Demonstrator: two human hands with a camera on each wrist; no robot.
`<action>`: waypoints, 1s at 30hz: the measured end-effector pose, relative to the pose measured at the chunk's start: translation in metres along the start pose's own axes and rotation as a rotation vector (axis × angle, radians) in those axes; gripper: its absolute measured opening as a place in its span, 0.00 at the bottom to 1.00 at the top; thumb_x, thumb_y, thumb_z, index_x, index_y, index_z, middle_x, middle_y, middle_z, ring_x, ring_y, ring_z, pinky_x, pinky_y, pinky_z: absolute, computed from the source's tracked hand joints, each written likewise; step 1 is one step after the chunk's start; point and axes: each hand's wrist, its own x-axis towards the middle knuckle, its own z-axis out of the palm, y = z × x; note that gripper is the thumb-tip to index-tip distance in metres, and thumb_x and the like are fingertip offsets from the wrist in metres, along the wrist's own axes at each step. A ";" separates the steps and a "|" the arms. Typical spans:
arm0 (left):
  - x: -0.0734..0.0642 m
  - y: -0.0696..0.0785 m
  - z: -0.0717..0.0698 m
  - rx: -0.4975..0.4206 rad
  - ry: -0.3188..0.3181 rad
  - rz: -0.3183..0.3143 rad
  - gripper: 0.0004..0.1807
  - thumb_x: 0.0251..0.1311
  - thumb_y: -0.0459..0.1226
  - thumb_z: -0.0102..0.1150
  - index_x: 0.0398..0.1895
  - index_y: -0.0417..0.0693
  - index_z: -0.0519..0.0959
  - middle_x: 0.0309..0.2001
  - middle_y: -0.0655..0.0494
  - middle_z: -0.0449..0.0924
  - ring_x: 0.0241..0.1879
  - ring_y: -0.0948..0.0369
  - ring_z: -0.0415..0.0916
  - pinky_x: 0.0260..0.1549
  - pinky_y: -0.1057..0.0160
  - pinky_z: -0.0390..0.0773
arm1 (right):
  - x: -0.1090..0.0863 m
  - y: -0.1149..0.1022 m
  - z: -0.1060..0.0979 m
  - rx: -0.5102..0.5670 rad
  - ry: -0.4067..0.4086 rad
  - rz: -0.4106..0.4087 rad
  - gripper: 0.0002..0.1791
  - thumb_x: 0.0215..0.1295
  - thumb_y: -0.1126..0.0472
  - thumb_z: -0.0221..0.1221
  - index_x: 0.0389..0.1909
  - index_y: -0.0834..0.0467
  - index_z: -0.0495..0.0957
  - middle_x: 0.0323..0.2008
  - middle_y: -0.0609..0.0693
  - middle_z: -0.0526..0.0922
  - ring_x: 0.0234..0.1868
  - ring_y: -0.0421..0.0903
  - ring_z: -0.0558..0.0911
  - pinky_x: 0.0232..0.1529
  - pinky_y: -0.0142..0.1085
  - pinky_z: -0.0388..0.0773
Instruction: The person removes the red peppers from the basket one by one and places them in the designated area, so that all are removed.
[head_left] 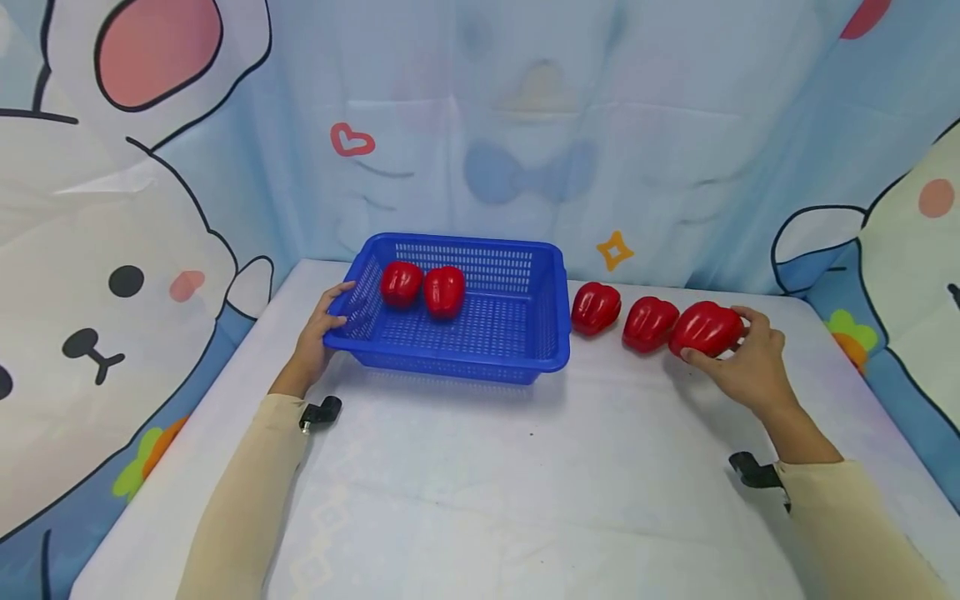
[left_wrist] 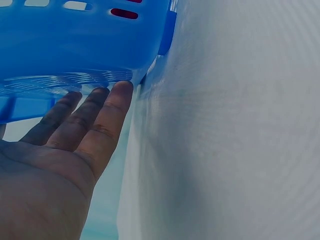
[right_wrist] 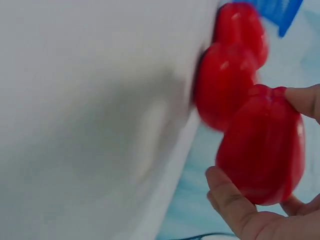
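Note:
My right hand point(head_left: 753, 367) holds a red bell pepper point(head_left: 706, 328) between thumb and fingers, just above the white table. Two more red bell peppers, one in the middle point(head_left: 650, 324) and one farther left point(head_left: 596, 308), lie beside it in a row. In the right wrist view the held pepper point(right_wrist: 265, 147) overlaps the middle one point(right_wrist: 225, 85). At the left end of a blue plastic basket point(head_left: 450, 365), my left hand point(head_left: 311, 346) holds the rim, its fingers point(left_wrist: 100, 125) against the outer wall. Inside the basket sit a left pepper point(head_left: 401, 284) and a right pepper point(head_left: 444, 292).
The white table point(head_left: 480, 483) runs back to a light blue cartoon curtain point(head_left: 660, 150) behind the basket. More of the printed cloth hangs along both sides. The basket's right end stands close to the row of peppers.

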 end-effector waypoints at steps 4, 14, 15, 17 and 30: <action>0.000 -0.001 -0.001 0.003 0.002 -0.001 0.35 0.63 0.36 0.32 0.75 0.67 0.54 0.79 0.52 0.41 0.74 0.44 0.50 0.70 0.37 0.55 | 0.010 0.017 -0.001 -0.046 -0.058 0.080 0.59 0.58 0.54 0.66 0.75 0.66 0.34 0.66 0.80 0.48 0.66 0.76 0.56 0.49 0.68 0.74; 0.000 0.001 0.000 -0.001 0.002 0.000 0.35 0.62 0.36 0.33 0.75 0.67 0.55 0.79 0.52 0.42 0.74 0.43 0.51 0.70 0.37 0.56 | 0.024 0.031 0.002 -0.095 -0.100 0.129 0.59 0.59 0.57 0.66 0.75 0.68 0.32 0.66 0.81 0.45 0.69 0.78 0.51 0.50 0.70 0.72; 0.001 0.001 0.000 0.003 0.004 0.000 0.35 0.62 0.37 0.33 0.75 0.68 0.55 0.79 0.52 0.42 0.74 0.43 0.51 0.70 0.37 0.56 | 0.025 0.032 0.002 -0.096 -0.102 0.129 0.59 0.59 0.57 0.66 0.75 0.68 0.32 0.67 0.81 0.45 0.69 0.78 0.51 0.50 0.70 0.72; 0.001 0.001 0.000 0.008 0.008 0.000 0.35 0.62 0.37 0.34 0.74 0.68 0.55 0.79 0.52 0.41 0.74 0.43 0.50 0.70 0.37 0.55 | 0.027 0.031 0.002 -0.103 -0.109 0.124 0.59 0.59 0.57 0.66 0.75 0.69 0.32 0.67 0.81 0.44 0.69 0.78 0.50 0.50 0.70 0.72; 0.000 0.001 -0.001 0.011 0.008 -0.003 0.35 0.62 0.37 0.33 0.75 0.67 0.54 0.78 0.52 0.43 0.74 0.45 0.52 0.70 0.39 0.57 | 0.024 -0.006 -0.008 -0.176 -0.106 -0.008 0.58 0.62 0.50 0.62 0.75 0.68 0.31 0.68 0.82 0.43 0.68 0.80 0.51 0.48 0.71 0.71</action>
